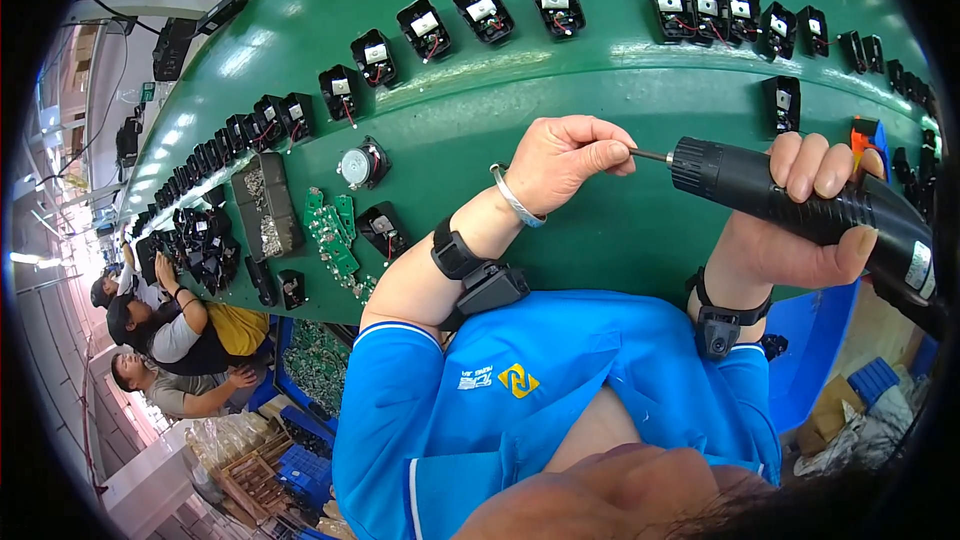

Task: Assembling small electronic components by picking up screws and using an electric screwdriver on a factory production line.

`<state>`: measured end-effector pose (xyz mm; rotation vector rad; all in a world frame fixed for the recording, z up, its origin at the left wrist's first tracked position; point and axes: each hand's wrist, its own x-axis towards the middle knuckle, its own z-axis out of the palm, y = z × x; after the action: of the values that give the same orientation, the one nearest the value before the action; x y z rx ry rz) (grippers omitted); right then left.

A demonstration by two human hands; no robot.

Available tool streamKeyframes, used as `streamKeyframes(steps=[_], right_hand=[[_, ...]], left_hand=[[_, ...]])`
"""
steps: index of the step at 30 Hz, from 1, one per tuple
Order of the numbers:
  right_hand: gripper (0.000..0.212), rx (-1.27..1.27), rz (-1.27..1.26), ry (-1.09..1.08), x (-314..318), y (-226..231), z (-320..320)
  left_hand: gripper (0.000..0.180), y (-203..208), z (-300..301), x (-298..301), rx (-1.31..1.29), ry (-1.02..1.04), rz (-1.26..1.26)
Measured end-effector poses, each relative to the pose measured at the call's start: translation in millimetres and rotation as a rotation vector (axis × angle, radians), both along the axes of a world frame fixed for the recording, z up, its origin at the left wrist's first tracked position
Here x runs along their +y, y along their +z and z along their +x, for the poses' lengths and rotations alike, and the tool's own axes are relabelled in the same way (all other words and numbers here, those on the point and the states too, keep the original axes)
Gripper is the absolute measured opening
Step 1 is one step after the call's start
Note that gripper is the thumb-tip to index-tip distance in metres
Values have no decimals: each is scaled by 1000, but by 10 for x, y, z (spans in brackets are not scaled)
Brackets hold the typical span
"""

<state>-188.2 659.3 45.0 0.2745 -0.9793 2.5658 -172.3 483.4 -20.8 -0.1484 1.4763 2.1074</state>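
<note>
My right hand (pixel 815 195) is wrapped round a black electric screwdriver (pixel 740 175) at the right, its bit pointing left. With thumb and fingers pinched, my left hand (pixel 570 155) holds the tip of the thin metal bit (pixel 650 154). Whether a small screw sits between those fingertips is hidden. Beyond my hands, an open black housing (pixel 782 105) with a white part inside rests on the green table (pixel 480 140). Left of my left forearm lie another black housing (pixel 383 228), a round speaker (pixel 362 164) and several green circuit boards (pixel 332 230).
Rows of black housings (pixel 555 5) curve along the table's far side. A divided tray (pixel 265 205) of small metal parts stands at the left, beside a heap of black parts (pixel 200 245). An orange and blue object (pixel 868 140) is at the right. Co-workers (pixel 175 325) sit at far left.
</note>
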Motion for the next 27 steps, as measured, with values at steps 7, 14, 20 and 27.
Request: streamKeyframes(steps=[7,14,20,27], right_hand=[[41,-22,24,-5,36,-45,-54],[39,12,31,-25,214,-81,-129],[35,68,82,-263,430,-88,-366],[22,-90,110,-478,220,-219,-784]], left_hand=[[19,-11,-72,56,85,-85,-84],[25,55,-229,63,171,-195,-177],[43,-42,-912,121,1054,-38,-1004],[77,-485,-1363,465,1225,-185,-1179]])
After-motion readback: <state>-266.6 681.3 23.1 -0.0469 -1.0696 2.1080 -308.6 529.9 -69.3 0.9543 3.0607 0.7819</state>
